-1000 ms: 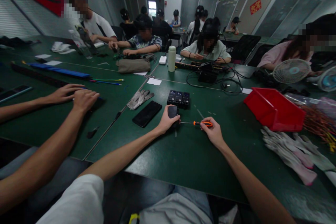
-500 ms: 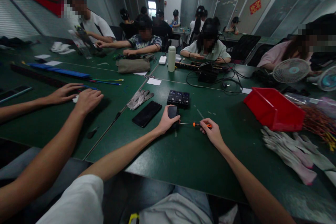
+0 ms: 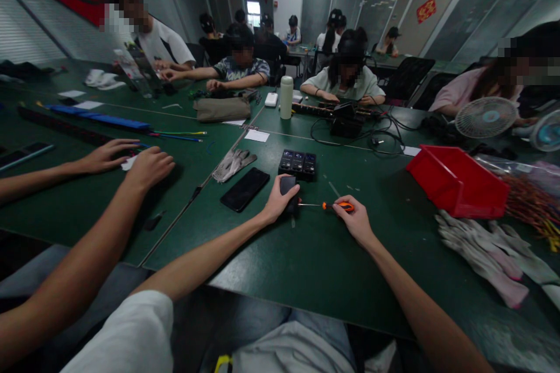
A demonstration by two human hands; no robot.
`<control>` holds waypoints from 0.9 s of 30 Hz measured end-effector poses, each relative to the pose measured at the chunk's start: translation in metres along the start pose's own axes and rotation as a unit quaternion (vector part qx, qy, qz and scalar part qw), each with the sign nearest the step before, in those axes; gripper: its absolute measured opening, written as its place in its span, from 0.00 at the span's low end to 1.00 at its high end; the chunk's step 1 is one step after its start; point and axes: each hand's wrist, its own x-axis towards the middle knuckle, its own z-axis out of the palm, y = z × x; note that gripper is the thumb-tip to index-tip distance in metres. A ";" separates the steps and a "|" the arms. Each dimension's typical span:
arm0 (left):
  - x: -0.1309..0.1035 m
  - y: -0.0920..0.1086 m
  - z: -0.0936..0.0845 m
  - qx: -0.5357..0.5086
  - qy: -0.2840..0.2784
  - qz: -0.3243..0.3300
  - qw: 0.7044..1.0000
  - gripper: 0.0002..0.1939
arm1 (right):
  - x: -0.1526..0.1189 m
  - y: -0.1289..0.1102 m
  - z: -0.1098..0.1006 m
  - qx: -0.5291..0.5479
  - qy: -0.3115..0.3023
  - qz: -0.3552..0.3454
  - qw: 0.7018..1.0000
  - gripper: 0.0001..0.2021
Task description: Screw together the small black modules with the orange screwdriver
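Observation:
My left hand [image 3: 278, 200] is wrapped round a small dark block [image 3: 288, 186], fingers behind it and thumb across its near side. From the right, my right hand [image 3: 355, 218] pinches the orange and black handle of a screwdriver [image 3: 345, 206]. The thin shaft lies level and its tip meets the block's right side; the exact contact point is too small to make out. Just beyond the block is a black case [image 3: 297, 164] with several compartments. A black phone [image 3: 245, 189] lies left of my left hand, with a grey glove [image 3: 233, 165] behind it.
At the left, another person's hands [image 3: 150, 167] work on the same green table [image 3: 271, 262]. A red bin [image 3: 457, 180] and gloves [image 3: 481, 250] lie at the right. Farther back are a pale bottle [image 3: 286, 98], black cables [image 3: 389, 128] and a fan [image 3: 485, 117].
My right hand has shifted its grip slightly on the screwdriver handle. My left hand and the block have barely moved. The person's nearer hand at the left has moved a little.

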 end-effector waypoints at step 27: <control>-0.002 -0.002 0.000 -0.004 -0.038 0.004 0.999 0.25 | 0.000 0.008 0.005 0.116 0.063 0.031 0.991 0.12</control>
